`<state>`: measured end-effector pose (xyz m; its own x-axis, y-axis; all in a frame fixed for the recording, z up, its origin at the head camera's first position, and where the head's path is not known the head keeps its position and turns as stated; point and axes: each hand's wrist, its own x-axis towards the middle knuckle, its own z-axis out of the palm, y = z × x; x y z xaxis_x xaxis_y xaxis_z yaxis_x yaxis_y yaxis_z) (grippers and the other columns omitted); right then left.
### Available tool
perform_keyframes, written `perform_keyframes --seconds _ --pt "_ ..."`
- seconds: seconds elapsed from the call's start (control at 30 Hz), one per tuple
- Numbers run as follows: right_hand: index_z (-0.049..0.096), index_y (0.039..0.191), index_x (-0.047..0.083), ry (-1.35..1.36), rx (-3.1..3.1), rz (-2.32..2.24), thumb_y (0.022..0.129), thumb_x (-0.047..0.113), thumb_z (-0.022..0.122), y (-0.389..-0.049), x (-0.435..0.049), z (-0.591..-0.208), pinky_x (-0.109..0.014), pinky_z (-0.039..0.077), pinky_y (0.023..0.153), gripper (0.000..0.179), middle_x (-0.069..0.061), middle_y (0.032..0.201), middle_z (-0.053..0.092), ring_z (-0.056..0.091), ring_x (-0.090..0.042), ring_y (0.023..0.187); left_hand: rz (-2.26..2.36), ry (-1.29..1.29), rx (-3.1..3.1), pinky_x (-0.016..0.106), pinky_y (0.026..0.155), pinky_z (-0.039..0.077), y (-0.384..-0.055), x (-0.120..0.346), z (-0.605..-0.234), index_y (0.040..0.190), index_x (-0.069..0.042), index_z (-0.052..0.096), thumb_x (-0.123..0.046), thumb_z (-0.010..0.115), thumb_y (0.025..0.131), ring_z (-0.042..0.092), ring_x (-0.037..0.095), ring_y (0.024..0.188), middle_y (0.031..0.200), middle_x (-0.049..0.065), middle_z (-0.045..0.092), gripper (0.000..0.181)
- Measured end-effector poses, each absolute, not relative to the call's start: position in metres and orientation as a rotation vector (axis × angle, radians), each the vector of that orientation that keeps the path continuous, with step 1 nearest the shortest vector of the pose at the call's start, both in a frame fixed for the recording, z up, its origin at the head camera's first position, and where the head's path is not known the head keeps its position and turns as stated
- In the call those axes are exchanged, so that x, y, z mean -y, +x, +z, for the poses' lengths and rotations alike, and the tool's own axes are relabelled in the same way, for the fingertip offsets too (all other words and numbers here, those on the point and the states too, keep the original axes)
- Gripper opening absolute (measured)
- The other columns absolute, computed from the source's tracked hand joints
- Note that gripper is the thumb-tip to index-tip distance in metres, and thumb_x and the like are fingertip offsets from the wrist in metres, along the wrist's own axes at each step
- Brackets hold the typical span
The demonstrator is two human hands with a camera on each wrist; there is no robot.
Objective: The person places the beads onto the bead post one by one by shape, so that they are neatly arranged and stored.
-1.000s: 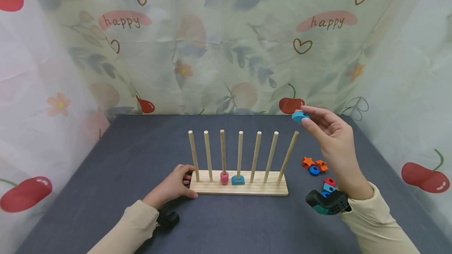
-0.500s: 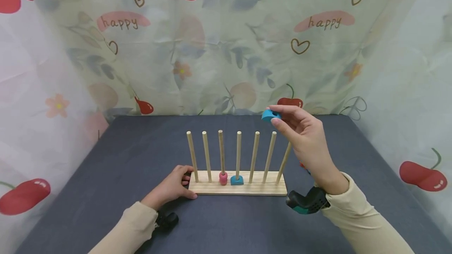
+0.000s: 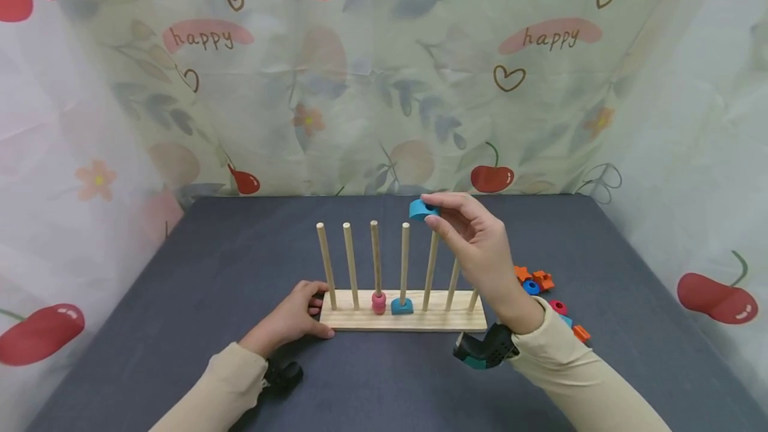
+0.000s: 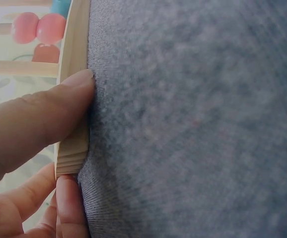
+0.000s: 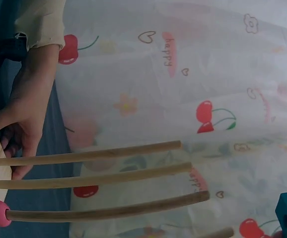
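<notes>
A wooden peg stand [image 3: 360, 321] has a row of several upright pegs. My left hand [image 3: 294, 315] grips its left end, thumb [image 4: 69, 99] along the front edge and fingers round the end. My right hand [image 3: 474, 239] pinches a blue half-round block [image 3: 418, 210] with a hole, between thumb and fingertips. That block is at peg-top height, just right of the fourth peg's tip [image 3: 405, 229]. A pink double-ball bead [image 3: 379, 303] sits low on the third peg, and a blue half-round block [image 3: 402, 307] lies at the foot of the fourth. The right hand hides part of the rightmost pegs.
Right of the stand lie loose pieces: orange shapes [image 3: 543, 280], a blue ring [image 3: 531, 287], a red ring [image 3: 558, 307] and another orange piece [image 3: 581, 333], some partly behind the right forearm. A dark cloth [image 3: 372, 385] covers the table; a printed curtain [image 3: 372, 119] hangs behind.
My right hand has carried the blue half-round block left from beyond the stand's right end, dipping slightly, to beside the fourth peg's top. My left hand keeps its grip.
</notes>
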<state>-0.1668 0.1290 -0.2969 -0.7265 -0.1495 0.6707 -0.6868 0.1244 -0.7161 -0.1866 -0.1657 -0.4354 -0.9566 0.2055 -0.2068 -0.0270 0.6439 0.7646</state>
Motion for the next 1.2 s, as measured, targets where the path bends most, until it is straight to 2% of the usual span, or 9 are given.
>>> perform_keyframes --seconds 0.2,0.33,0.43,0.5,0.93,1.2 --pt "0.064 0.12 0.0 0.866 1.9 1.551 0.088 -0.01 0.062 -0.174 -0.116 -0.314 -0.021 0.05 0.094 0.034 -0.014 0.12 0.061 0.059 -0.011 0.107 1.221 0.143 -2.588 0.043 0.097 0.048 -0.188 0.166 -0.437 0.134 -0.001 0.051 -0.006 0.091 0.062 0.052 0.024 0.108 0.124 0.014 0.045 0.082" --pt "0.065 0.119 0.001 0.87 1.894 1.535 0.088 -0.01 0.061 -0.177 -0.111 -0.321 -0.014 0.048 0.077 0.033 -0.014 0.12 0.061 0.056 -0.01 0.092 1.223 0.144 -2.587 0.043 0.097 0.048 -0.188 0.165 -0.437 0.134 -0.001 0.05 -0.006 0.09 0.062 0.052 0.024 0.109 0.124 0.014 0.045 0.082" --pt "0.065 0.119 0.001 0.873 1.903 1.532 0.088 -0.01 0.061 -0.178 -0.11 -0.325 -0.017 0.041 0.064 0.033 -0.013 0.12 0.061 0.05 -0.012 0.081 1.226 0.148 -2.584 0.043 0.097 0.048 -0.188 0.165 -0.437 0.134 -0.001 0.05 -0.006 0.09 0.063 0.052 0.024 0.109 0.124 0.014 0.045 0.082" --pt "0.065 0.119 0.002 0.871 1.915 1.522 0.088 -0.01 0.061 -0.178 -0.11 -0.327 -0.019 0.04 0.061 0.033 -0.012 0.12 0.061 0.048 -0.013 0.078 1.23 0.145 -2.583 0.043 0.097 0.047 -0.188 0.164 -0.436 0.134 -0.001 0.05 -0.006 0.09 0.063 0.052 0.025 0.109 0.124 0.014 0.045 0.082" --pt "0.067 0.119 0.009 0.823 2.018 1.415 0.09 -0.001 0.063 -0.181 -0.111 -0.326 -0.022 0.036 0.055 0.031 -0.005 0.116 0.063 0.043 -0.012 0.069 1.203 0.144 -2.605 0.043 0.097 0.048 -0.187 0.165 -0.436 0.133 0.0 0.051 -0.006 0.09 0.062 0.053 0.024 0.108 0.124 0.014 0.045 0.081" --pt "0.068 0.116 0.01 0.823 2.179 1.264 0.091 0.009 0.065 -0.179 -0.111 -0.323 -0.02 0.042 0.06 0.025 -0.002 0.107 0.064 0.048 -0.008 0.073 1.2 0.141 -2.608 0.043 0.096 0.048 -0.186 0.165 -0.435 0.132 0.0 0.051 -0.006 0.09 0.062 0.053 0.024 0.107 0.123 0.014 0.046 0.081"
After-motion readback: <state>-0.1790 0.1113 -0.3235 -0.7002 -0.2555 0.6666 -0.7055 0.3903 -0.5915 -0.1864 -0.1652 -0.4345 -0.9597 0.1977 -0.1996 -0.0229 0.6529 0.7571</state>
